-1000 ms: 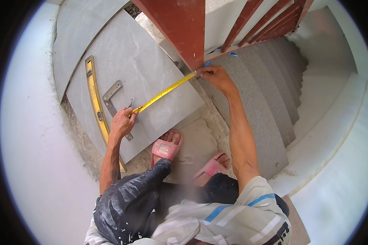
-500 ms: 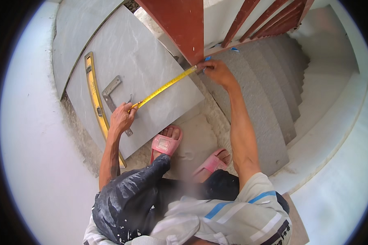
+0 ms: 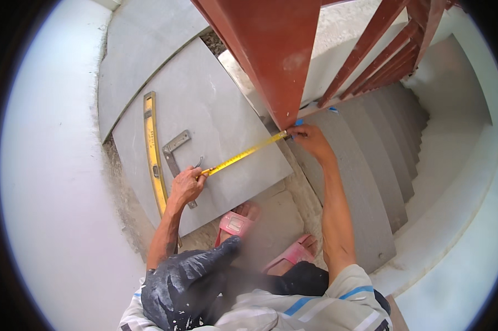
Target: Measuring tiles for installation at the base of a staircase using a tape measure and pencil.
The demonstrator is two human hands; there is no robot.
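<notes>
A yellow tape measure (image 3: 243, 155) is stretched across a grey floor tile (image 3: 227, 105), slanting up to the right. My left hand (image 3: 187, 185) is closed on its lower left part, over the tile. At the other end, my right hand (image 3: 311, 139) pinches the tape's tip beside the foot of a red-brown post (image 3: 276, 71). Left of the tape lies a metal try square (image 3: 171, 157), its lower end partly behind my left hand. Further left, a yellow spirit level (image 3: 153, 140) lies along the tile, its near end beside my left forearm.
Grey stair steps (image 3: 365, 165) go down on the right, below a red-brown railing (image 3: 365, 55). White walls (image 3: 50, 143) close in the left side. My feet in pink sandals (image 3: 238, 223) stand just before the tile on rough concrete (image 3: 276, 212).
The whole view has shifted, so the tile, tools and both hands appear lower and further right. Both hands keep their hold on the stretched tape.
</notes>
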